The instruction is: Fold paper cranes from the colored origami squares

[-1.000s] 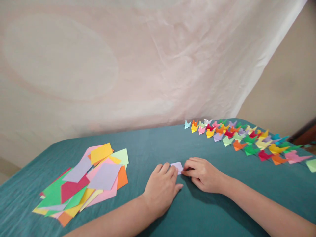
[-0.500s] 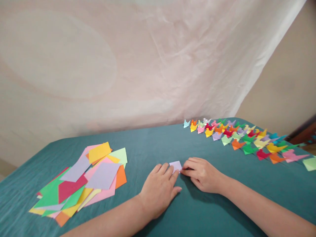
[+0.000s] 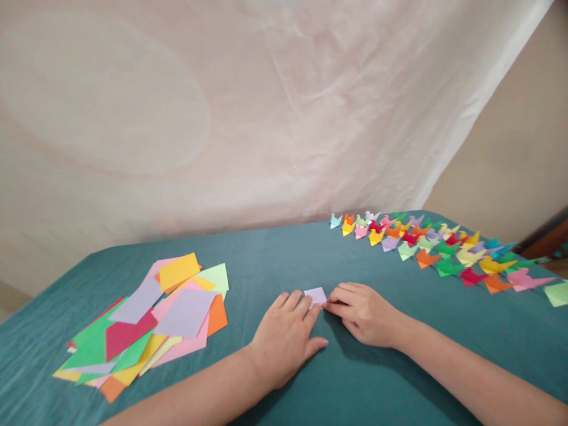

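Observation:
A small folded piece of lilac paper (image 3: 315, 295) lies on the teal cloth between my two hands. My left hand (image 3: 288, 334) rests palm down with its fingers stretched out, the fingertips pressing on the paper's left and near side and the thumb apart from it. At the paper's right edge, my right hand (image 3: 364, 313) pinches the corner between thumb and fingertips. My fingers cover the near part of the paper, so its full fold cannot be seen.
Loose sheets of coloured paper (image 3: 128, 334) lie in an overlapping pile at the left of the cloth-covered table (image 3: 275, 254). Rows of small folded paper birds (image 3: 446, 251) stand at the back right. Behind the table hangs a pale sheet (image 3: 248, 118).
Almost nothing differs. Both hands stay on the lilac paper, and the view has shifted very slightly.

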{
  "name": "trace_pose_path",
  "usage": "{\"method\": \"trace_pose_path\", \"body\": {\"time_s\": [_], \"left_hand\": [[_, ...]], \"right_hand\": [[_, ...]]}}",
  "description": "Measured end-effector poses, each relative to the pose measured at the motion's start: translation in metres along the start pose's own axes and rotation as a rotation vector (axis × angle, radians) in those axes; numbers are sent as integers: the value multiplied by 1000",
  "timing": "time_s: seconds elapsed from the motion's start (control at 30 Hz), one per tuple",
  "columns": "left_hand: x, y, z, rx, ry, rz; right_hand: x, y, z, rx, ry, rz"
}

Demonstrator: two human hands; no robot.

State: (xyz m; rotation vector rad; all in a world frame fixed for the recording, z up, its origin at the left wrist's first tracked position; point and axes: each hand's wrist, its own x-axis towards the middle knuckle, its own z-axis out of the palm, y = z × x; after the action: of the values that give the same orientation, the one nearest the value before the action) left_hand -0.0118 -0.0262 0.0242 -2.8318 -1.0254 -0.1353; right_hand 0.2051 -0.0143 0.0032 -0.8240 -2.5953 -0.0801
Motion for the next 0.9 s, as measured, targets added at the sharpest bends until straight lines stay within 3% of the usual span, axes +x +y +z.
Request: {"method": "trace_pose_path", "body": {"time_s": [0.9], "left_hand": [[0,-4,-7,21,17,-55]], "right_hand": [[5,-7,1,-162,-145,75]]}}
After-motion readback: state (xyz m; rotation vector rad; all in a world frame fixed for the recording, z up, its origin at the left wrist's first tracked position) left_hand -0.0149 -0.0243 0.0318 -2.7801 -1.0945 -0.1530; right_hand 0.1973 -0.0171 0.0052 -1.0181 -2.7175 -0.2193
